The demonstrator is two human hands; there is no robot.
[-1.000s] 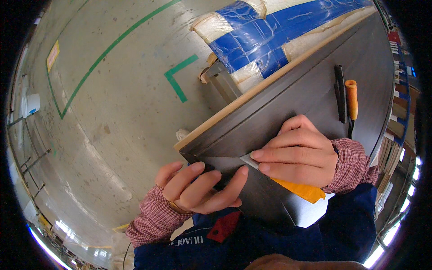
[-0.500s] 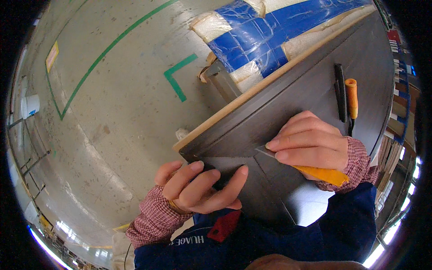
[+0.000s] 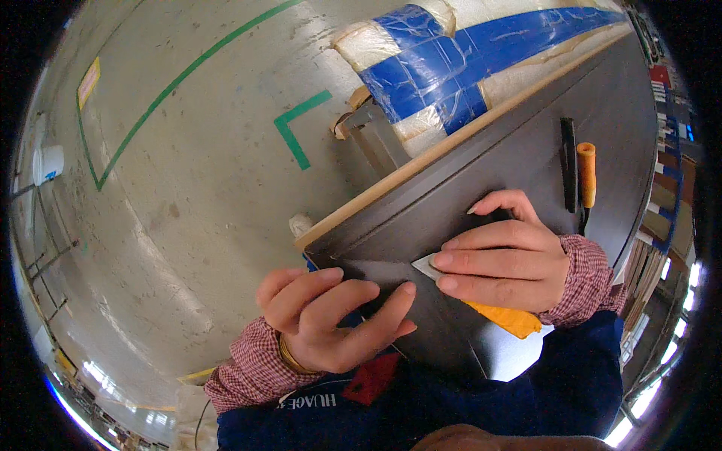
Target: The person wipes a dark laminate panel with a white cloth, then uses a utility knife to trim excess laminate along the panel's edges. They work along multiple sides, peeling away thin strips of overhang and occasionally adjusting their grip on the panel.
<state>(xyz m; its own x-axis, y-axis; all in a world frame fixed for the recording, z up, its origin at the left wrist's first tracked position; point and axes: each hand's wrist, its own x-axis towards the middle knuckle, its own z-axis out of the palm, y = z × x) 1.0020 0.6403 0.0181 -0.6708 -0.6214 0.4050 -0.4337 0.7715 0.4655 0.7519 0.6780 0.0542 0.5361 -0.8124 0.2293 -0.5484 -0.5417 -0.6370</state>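
My right hand [image 3: 504, 263] grips a putty knife with a yellow handle [image 3: 511, 319] and a pale, flat blade. The blade's corner rests on or just over the dark wood-grain panel [image 3: 481, 180], close to a mitred corner joint. My right index finger is raised away from the blade, and the other fingers press along it. At the panel's near left corner is my left hand [image 3: 331, 319], its fingers bent but apart, holding nothing. Those fingertips are at the panel's surface; whether they all touch it I cannot tell.
On the panel's right part lie a black strip-shaped tool [image 3: 568, 165] and a tool with an orange wooden handle [image 3: 587, 177]. Padding wrapped in blue tape [image 3: 429, 68] is beyond the panel's pale far edge. Green tape [image 3: 289, 124] marks the floor; a white bucket [image 3: 49, 164] stands far left.
My right hand has shifted left and slightly nearer with the putty knife, whose blade now shows broader. The right index finger has lifted. My left hand has barely moved.
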